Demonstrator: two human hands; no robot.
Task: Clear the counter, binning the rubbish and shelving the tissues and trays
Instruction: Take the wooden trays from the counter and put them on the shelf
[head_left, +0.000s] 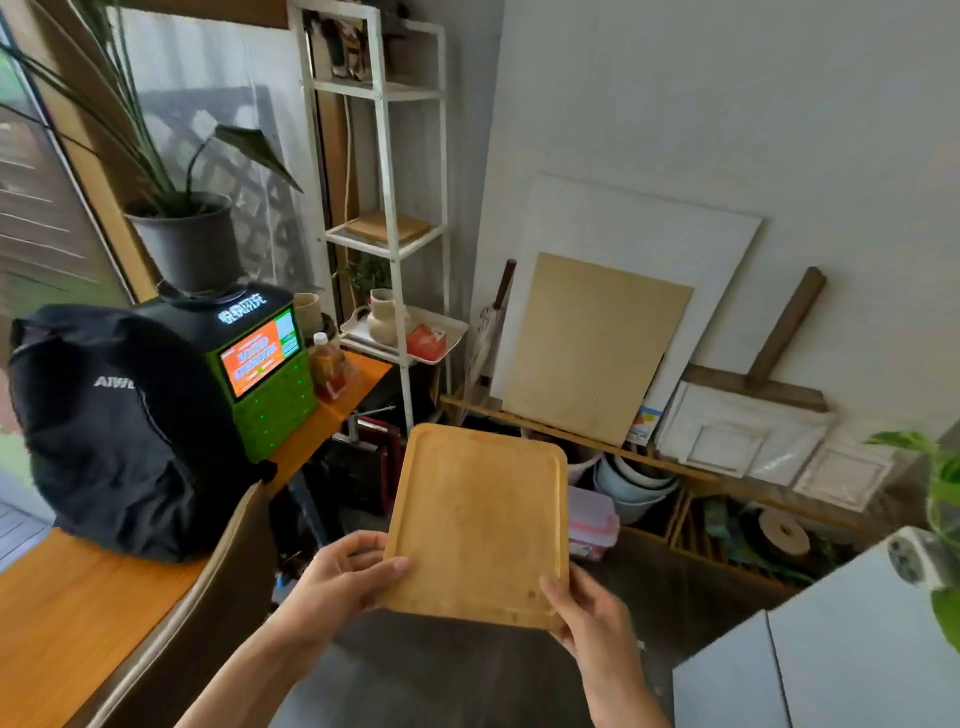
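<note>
Hands come first, nearest the camera: the left hand (343, 577) grips the near left corner of a rectangular light-brown bamboo tray with a raised rim and rounded corners (480, 525), thumb laid on its top face and fingers curled beneath. The right hand (592, 618) grips the near right corner the same way, thumb on the rim. Between them the tray is held in the air, roughly level, over a dark floor, clear of every surface.

To the left runs an orange wooden counter (67, 618), with the curved back of a brown chair (228, 561) in front of it. On the counter sit a black fabric backpack (114, 431), a green and black charging kiosk with an orange screen (260, 364), and, just beyond it, a clear plastic bottle of amber drink with a white cap (326, 366). A dark grey pot holding a long-leaved green plant (187, 239) stands on top of the kiosk.

Farther back rises a tall white metal shelf unit (387, 171). Its lower shelf carries a white tray (452, 332) holding a cream ceramic vase (382, 317) and a red tissue packet (426, 340); the shelf above holds a flat tan wooden board (387, 226). Right of the unit, a beige board (597, 348) and a white panel (675, 234) lean against the wall.
</note>
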